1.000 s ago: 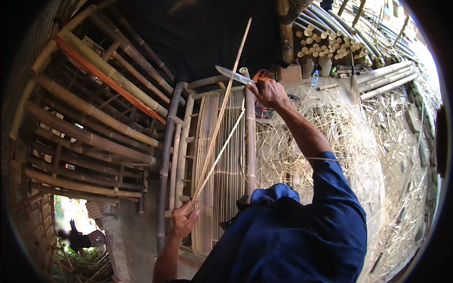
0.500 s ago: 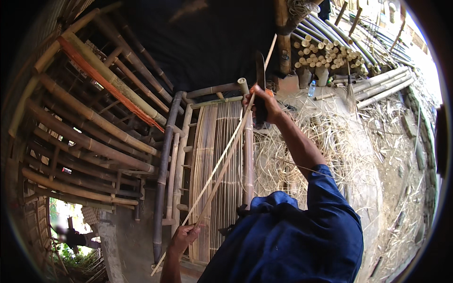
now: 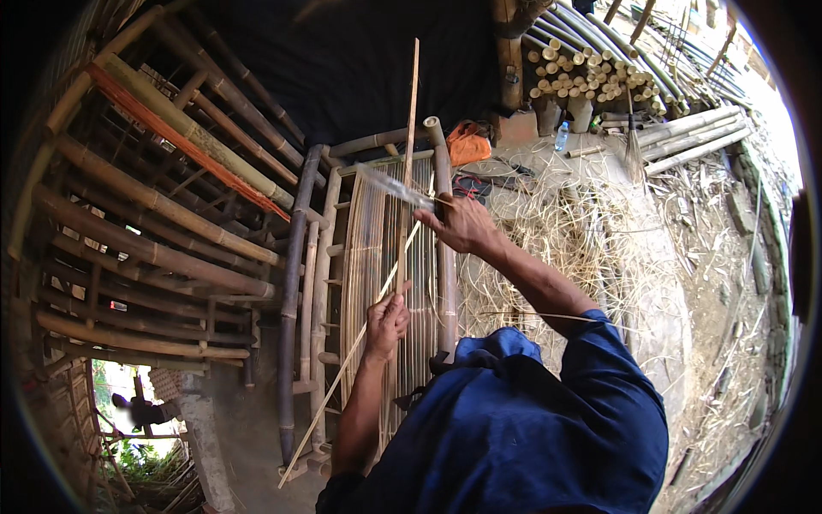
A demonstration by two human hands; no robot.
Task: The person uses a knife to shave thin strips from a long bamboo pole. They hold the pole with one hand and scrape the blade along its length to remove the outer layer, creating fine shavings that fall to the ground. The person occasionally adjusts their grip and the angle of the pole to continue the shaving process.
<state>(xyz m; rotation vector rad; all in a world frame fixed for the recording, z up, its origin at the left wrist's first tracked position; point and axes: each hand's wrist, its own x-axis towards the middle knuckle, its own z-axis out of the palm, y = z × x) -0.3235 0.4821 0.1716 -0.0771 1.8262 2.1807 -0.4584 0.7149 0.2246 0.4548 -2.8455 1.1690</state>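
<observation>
My left hand (image 3: 388,325) is closed around the lower part of a flat bamboo strip (image 3: 412,103), which points up and away over the slatted bamboo bench (image 3: 368,248). Beyond it, my right hand (image 3: 467,225) grips a knife; its blade (image 3: 385,184) is smeared by motion and crosses the strip, and whether they touch I cannot tell. The handle is mostly hidden in my fingers. A thinner pale strip (image 3: 330,390) runs slantwise across the bench, passing near my left hand, with its lower end past the bench's near left corner.
Bamboo railings (image 3: 154,188) with a reddish-orange strip stand at left. Thin shavings (image 3: 565,248) litter the floor at right. An orange bag (image 3: 468,144), a water bottle (image 3: 562,135) and a broom (image 3: 633,150) are farther off, before stacked bamboo poles (image 3: 591,73).
My left hand has moved up and right along the bench with the bamboo strip, now more upright. My right hand has come down nearer, and the knife blade has swung to the left.
</observation>
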